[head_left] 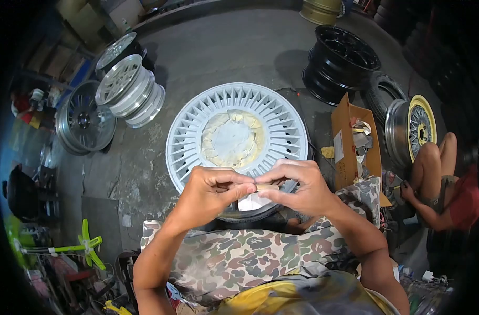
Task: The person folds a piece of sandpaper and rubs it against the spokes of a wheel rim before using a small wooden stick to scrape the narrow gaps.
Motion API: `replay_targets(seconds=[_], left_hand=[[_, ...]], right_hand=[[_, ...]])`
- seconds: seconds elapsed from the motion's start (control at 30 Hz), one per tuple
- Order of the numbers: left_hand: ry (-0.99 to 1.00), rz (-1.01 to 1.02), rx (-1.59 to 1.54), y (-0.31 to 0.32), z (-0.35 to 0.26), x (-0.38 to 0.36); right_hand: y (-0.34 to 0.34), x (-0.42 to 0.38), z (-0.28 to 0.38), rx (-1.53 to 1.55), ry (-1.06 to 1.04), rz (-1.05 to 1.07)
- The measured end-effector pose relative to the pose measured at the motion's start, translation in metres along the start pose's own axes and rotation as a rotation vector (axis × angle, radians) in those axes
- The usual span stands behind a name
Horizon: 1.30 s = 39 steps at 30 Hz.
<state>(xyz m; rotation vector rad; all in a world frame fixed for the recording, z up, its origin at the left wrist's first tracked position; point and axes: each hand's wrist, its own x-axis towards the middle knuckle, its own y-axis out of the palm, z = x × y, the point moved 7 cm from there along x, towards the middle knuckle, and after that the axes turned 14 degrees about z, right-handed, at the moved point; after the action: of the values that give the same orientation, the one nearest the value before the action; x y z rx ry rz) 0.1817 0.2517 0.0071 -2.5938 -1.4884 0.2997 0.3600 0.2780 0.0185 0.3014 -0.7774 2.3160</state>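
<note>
Both hands meet over the near edge of a pale grey wheel rim (pixel 179 137), which lies flat with many narrow slots around it. Masking paper and tape (pixel 230 137), dusted with paint, cover its centre. My left hand (pixel 213 190) pinches one end of a small tan strip (pixel 267 187) between thumb and fingers. On the other end, the thumb and fingers of my right hand (pixel 298 185) close around the strip. A white piece of paper or cloth (pixel 253 202) shows just beneath the fingers, over the rim's near edge.
Silver wheels (pixel 121 86) stand at the left, black wheels (pixel 338 65) at the back right. A cardboard box (pixel 343 152) holding scraps sits right of the rim. Another person (pixel 449 199) crouches at far right beside a yellow-edged wheel (pixel 420 128). A green stand (pixel 87 244) is at lower left.
</note>
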Motion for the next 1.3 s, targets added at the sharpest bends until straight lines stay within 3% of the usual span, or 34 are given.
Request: replay_targets(seconds=[0.07, 0.13, 0.33, 0.47, 0.53, 0.7, 0.8, 0.87, 1.0, 1.07, 1.1, 1.17, 1.3], left_hand=[[0.039, -0.043, 0.109, -0.001, -0.012, -0.001], [0.016, -0.056, 0.26, -0.002, -0.02, -0.002], [0.153, -0.071, 0.223, -0.004, -0.028, -0.004], [0.025, 0.001, 0.091, -0.005, -0.021, -0.005], [0.007, 0.091, 0.253, 0.0, -0.023, -0.005], [0.011, 0.147, 0.201, 0.009, -0.018, -0.005], [-0.147, 0.205, 0.025, 0.014, -0.002, -0.006], [-0.153, 0.18, -0.343, 0.017, 0.018, -0.005], [-0.202, 0.178, -0.35, 0.011, 0.025, -0.006], [-0.168, 0.151, -0.247, 0.007, 0.018, -0.006], [-0.137, 0.128, -0.143, 0.005, 0.013, -0.006], [-0.09, 0.105, -0.013, 0.003, 0.003, -0.005], [-0.012, 0.041, 0.131, 0.002, -0.009, -0.006]], right_hand=[[0.004, -0.003, -0.016, 0.137, 0.207, -0.014], [0.004, -0.001, -0.015, 0.067, 0.194, 0.03], [0.001, 0.003, 0.0, 0.013, 0.159, 0.028], [0.002, 0.001, 0.002, -0.066, 0.118, -0.03], [0.004, 0.004, 0.0, -0.034, 0.118, -0.004], [0.01, 0.003, -0.003, 0.128, 0.159, 0.1], [0.015, 0.004, 0.005, -0.125, 0.077, 0.14], [0.02, -0.001, 0.02, -0.518, -0.171, 0.058], [0.022, 0.001, 0.019, -0.516, -0.18, 0.056], [0.013, 0.003, -0.002, -0.164, 0.054, 0.001], [0.013, 0.002, -0.003, -0.161, 0.05, 0.003], [0.017, 0.0, -0.021, 0.009, 0.235, 0.094], [0.018, -0.003, -0.023, 0.149, 0.315, 0.025]])
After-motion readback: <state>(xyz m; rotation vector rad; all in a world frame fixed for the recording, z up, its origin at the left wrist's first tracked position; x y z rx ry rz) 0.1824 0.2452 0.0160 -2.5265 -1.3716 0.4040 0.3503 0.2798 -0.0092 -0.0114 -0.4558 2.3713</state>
